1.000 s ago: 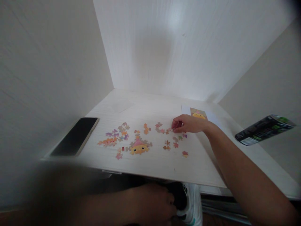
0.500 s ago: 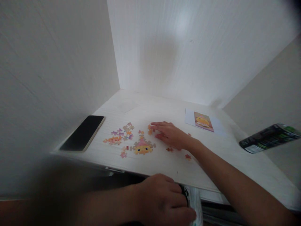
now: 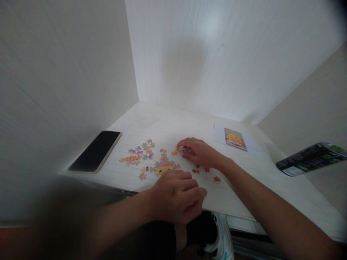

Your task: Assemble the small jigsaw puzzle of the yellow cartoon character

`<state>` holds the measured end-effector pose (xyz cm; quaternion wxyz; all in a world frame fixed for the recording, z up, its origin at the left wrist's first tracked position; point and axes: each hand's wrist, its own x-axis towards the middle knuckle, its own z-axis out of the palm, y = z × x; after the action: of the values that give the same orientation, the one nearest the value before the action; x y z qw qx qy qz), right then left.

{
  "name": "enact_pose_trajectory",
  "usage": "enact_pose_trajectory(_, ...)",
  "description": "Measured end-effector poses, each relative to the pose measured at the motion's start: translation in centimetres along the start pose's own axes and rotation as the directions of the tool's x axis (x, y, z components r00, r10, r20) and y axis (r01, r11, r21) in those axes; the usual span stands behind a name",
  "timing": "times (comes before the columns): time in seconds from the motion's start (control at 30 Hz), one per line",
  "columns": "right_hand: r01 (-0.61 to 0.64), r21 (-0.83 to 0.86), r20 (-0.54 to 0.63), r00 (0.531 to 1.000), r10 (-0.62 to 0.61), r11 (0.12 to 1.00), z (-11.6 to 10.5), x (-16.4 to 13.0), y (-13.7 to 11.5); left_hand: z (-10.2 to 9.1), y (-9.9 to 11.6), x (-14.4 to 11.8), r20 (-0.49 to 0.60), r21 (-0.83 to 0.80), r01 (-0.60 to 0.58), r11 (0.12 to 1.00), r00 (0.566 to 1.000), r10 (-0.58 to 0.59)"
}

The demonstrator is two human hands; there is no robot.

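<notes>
the right hand [image 3: 199,151] lies palm down on the white desk [image 3: 244,180], fingertips on loose puzzle pieces [image 3: 179,151] just right of the joined puzzle cluster [image 3: 164,167]. the left hand [image 3: 176,195], fingers curled, hovers at the desk edge just in front of that cluster. a black phone [image 3: 94,151] lies well left of the cluster, a reference picture [image 3: 235,139] far right of it, a dark box [image 3: 311,159] beyond.

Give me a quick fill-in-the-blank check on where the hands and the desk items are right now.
1. The right hand rests on loose ____ pieces on the desk.
2. The black phone lies face up at the desk's ____ edge.
3. The left hand is curled at the desk's ____ edge, just in front of the assembled yellow figure.
4. The reference picture lies ____ the right hand.

Missing words: puzzle; left; near; beyond
</notes>
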<state>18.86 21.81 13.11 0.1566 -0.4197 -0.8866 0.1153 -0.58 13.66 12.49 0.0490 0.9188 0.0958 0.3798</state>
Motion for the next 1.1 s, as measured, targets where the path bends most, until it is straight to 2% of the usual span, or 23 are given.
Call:
enact_pose_trajectory(0.1, 0.061, -0.014, -0.008, 0.998, -0.061, 0.998, 0.4, 0.2, -0.1, -0.4, -0.7, 0.4, 0.033, 0.028, 0.063, 0.998, 0.997, -0.064)
enact_pose_trajectory(0.2, 0.098, -0.02, -0.039, 0.994, -0.099, 0.995, 0.6, 0.4, -0.4, -0.1, -0.4, 0.3, 0.145, 0.014, 0.03, 0.999, 0.989, -0.032)
enact_pose_trajectory(0.37, 0.046, 0.028, -0.045, 0.998, -0.045, 0.999, 0.4, 0.4, -0.2, 0.5, -0.2, 0.1, 0.224, 0.026, 0.073, 0.997, 0.972, -0.078)
enact_pose_trajectory(0.47, 0.002, 0.057, -0.046, 0.999, 0.0, 0.998, 0.3, 0.4, -0.1, -0.3, -1.5, 0.8, 0.242, 0.107, 0.161, 0.981, 0.953, -0.183)
enact_pose_trajectory(0.57, 0.022, 0.057, -0.043, 0.999, -0.02, 0.998, 0.5, 0.6, -0.2, -2.1, -3.8, 1.9, 0.218, 0.285, 0.328, 0.9, 0.893, -0.395)
enact_pose_trajectory(0.63, 0.021, 0.038, -0.032, 0.999, -0.02, 0.999, 0.7, 0.8, -0.3, -3.2, -5.4, 2.5, 0.225, 0.425, 0.418, 0.803, 0.81, -0.541)
enact_pose_trajectory(0.7, 0.004, 0.027, -0.029, 1.0, -0.003, 1.0, 0.7, 1.0, -0.3, -3.8, -6.7, 2.9, 0.245, 0.503, 0.443, 0.742, 0.75, -0.614)
enact_pose_trajectory(0.77, -0.018, 0.041, -0.03, 0.999, 0.02, 0.999, 0.6, 1.0, -0.3, -3.8, -7.4, 3.1, 0.268, 0.537, 0.451, 0.713, 0.71, -0.651)
enact_pose_trajectory(0.9, -0.073, 0.093, -0.036, 0.996, 0.077, 0.993, 0.1, 0.7, -0.4, -3.0, -7.7, 3.2, 0.3, 0.553, 0.46, 0.694, 0.667, -0.682)
enact_pose_trajectory(1.1, -0.074, 0.092, -0.011, 0.997, 0.075, 0.993, -0.6, 0.3, -0.9, -2.7, -8.1, 3.7, 0.327, 0.512, 0.496, 0.701, 0.642, -0.693)
